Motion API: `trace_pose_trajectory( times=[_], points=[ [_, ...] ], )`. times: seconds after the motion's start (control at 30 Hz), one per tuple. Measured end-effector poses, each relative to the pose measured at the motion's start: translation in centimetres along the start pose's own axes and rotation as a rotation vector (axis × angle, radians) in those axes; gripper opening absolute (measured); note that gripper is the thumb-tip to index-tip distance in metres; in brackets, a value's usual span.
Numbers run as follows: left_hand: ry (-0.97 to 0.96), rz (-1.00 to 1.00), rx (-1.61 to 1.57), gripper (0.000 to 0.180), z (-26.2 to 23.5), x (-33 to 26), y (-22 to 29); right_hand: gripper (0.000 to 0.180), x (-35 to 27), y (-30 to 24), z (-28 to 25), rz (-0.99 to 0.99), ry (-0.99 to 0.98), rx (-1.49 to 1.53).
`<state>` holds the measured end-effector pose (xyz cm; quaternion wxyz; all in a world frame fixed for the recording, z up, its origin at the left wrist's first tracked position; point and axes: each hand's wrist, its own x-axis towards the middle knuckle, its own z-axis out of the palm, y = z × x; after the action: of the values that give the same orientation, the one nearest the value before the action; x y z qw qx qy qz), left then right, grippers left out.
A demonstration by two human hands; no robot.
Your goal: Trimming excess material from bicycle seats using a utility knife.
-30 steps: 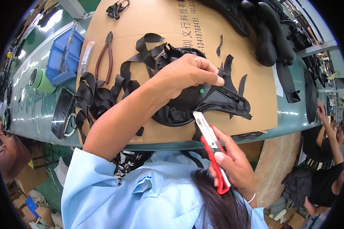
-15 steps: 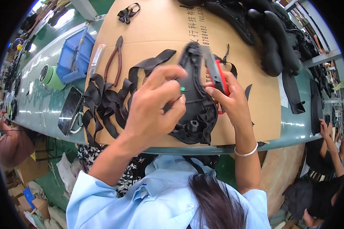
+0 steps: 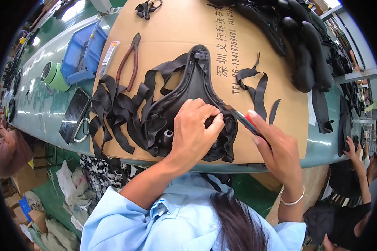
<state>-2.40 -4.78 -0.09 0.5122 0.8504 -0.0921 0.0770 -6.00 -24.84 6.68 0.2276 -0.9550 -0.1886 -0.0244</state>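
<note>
2 bare hands work at the near edge of a flat sheet of brown cardboard laid over a green worktable. The left hand presses down on the wide rear part of a black padded bicycle saddle cover, its fingers curled and pinching the cover's dark rim, so this hand is clamped on the cover. The cover lies on the cardboard with its narrow nose pointing away from the person and its broad end close to the table's near edge. The right hand is closed round a red-handled utility knife, whose tip points toward the fingertips of the left hand at the cover's right rim; whether the blade touches the fabric cannot be told. The 2 hands sit close together, almost meeting at that rim. A silver bracelet circles the right wrist.

Left of the cover lies a loose tangle of black fabric strips, and to its right more black offcut strips. A pair of red-handled pliers rests on the cardboard's left part. On the table beyond it are a blue plastic tray, a green tape roll and a dark smartphone. A pile of black saddle pads lies at the far right.
</note>
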Motion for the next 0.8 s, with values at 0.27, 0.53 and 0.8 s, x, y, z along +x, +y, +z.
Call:
trace_pose_trajectory(
  times=[0.27,0.53,0.8],
  points=[
    [0.152,-0.048,-0.277,0.006,0.0,-0.3,-0.6,0.055,0.4,-4.0,-1.6,0.021,-0.319,-0.412],
    [0.264,-0.068,-1.176,0.008,0.1,-0.3,0.1,0.056,-6.1,-6.6,3.7,0.461,0.0,-0.013],
    [-0.392,0.26,0.467,0.021,-2.0,7.1,1.7,0.051,0.1,0.8,1.8,0.114,0.091,-0.336]
  ],
)
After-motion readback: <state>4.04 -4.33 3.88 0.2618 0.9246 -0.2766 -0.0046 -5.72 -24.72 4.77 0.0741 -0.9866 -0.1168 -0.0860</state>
